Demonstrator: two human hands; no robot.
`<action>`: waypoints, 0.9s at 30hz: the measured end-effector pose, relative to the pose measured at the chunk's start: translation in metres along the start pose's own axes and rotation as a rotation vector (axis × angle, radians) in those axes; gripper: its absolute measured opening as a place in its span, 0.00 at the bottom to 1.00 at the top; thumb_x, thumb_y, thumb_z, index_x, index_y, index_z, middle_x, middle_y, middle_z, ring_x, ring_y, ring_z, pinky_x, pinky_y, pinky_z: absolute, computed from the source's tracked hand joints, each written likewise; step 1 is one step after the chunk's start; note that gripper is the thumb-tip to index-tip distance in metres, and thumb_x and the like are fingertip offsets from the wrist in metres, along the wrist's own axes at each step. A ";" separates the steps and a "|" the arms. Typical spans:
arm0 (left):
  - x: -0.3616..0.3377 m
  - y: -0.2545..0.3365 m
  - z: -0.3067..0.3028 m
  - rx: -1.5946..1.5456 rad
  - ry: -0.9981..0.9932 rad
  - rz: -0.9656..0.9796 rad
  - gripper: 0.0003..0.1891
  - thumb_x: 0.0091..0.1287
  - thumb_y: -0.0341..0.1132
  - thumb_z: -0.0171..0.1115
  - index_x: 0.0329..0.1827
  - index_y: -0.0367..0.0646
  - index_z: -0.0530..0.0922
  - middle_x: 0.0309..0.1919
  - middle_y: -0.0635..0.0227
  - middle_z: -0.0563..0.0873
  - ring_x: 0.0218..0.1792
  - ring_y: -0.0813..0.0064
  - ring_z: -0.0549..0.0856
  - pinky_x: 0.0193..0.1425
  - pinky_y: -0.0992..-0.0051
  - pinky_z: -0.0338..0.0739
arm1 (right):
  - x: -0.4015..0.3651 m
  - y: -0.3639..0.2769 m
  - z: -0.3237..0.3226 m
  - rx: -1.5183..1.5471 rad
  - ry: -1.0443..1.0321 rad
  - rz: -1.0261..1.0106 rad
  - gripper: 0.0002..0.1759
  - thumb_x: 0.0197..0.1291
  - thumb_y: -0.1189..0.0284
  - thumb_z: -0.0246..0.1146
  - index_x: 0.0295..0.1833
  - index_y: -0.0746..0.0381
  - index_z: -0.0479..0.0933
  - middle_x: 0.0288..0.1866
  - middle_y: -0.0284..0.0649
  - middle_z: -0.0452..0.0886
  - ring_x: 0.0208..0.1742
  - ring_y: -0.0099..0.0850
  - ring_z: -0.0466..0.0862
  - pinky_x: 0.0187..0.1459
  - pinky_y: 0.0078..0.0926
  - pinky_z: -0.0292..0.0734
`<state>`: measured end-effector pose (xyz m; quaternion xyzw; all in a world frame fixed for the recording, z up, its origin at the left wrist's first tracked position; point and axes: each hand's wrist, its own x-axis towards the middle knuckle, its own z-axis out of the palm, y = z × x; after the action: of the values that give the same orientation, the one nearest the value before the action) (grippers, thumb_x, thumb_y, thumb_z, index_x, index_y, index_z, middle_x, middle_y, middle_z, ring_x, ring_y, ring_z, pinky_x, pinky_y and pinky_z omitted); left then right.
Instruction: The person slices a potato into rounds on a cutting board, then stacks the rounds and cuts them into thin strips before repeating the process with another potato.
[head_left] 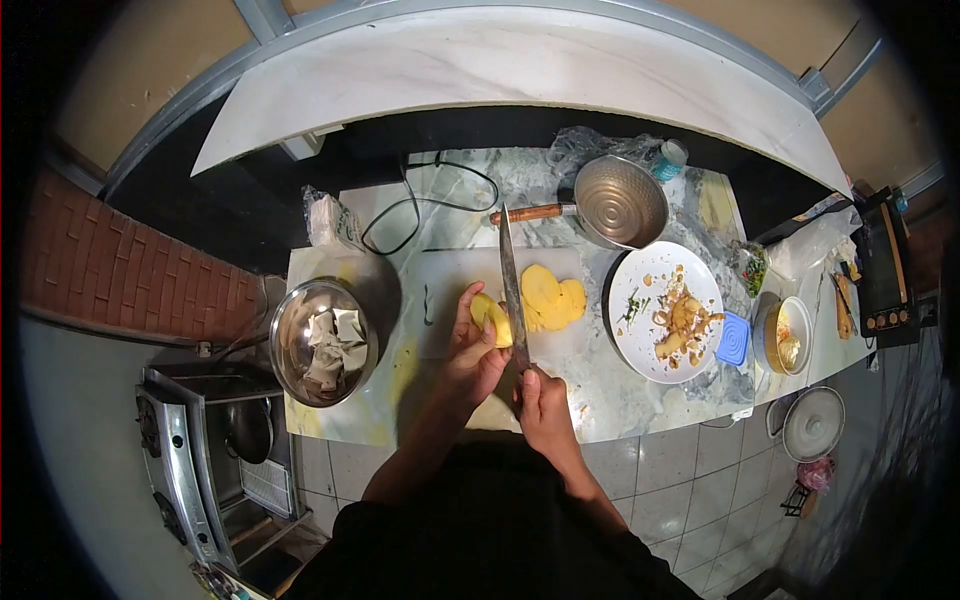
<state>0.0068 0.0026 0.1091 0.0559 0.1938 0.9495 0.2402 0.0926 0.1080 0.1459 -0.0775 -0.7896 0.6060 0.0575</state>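
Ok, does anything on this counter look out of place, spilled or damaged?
Mostly orderly, with no clear spill or damage. The one oddity is the black cable, lying in loose loops on the counter just behind the cutting board.

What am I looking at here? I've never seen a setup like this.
There is no robot: a camera worn on a person's head looks forward and down, giving this single wide, curved picture. The bare hands are the wearer's. The left hand holds a yellow piece; the right hand grips a knife beside it. On the table are yellow slices on a board, a metal bowl, a pan and a plate with peelings.
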 end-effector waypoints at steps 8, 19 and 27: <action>-0.001 -0.004 -0.003 -0.037 0.005 -0.010 0.28 0.71 0.28 0.52 0.71 0.56 0.53 0.55 0.69 0.74 0.55 0.75 0.77 0.60 0.69 0.73 | -0.002 0.000 0.000 0.002 -0.005 -0.005 0.26 0.75 0.62 0.41 0.27 0.68 0.68 0.16 0.42 0.70 0.17 0.34 0.71 0.24 0.31 0.67; -0.001 -0.004 -0.009 -0.094 -0.065 0.023 0.27 0.72 0.26 0.50 0.71 0.52 0.54 0.55 0.68 0.75 0.58 0.74 0.76 0.65 0.66 0.70 | -0.003 -0.001 0.000 -0.030 -0.029 -0.018 0.15 0.70 0.70 0.47 0.33 0.69 0.69 0.16 0.53 0.70 0.20 0.55 0.74 0.25 0.45 0.66; -0.004 -0.003 -0.005 -0.049 -0.134 0.038 0.27 0.71 0.25 0.51 0.71 0.50 0.54 0.56 0.67 0.74 0.58 0.73 0.75 0.65 0.68 0.68 | -0.005 -0.003 0.000 -0.082 -0.016 -0.007 0.13 0.69 0.71 0.47 0.36 0.70 0.70 0.20 0.61 0.71 0.25 0.63 0.72 0.28 0.53 0.64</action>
<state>0.0106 0.0015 0.1036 0.1170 0.1532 0.9525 0.2359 0.0975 0.1061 0.1490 -0.0720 -0.8145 0.5736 0.0500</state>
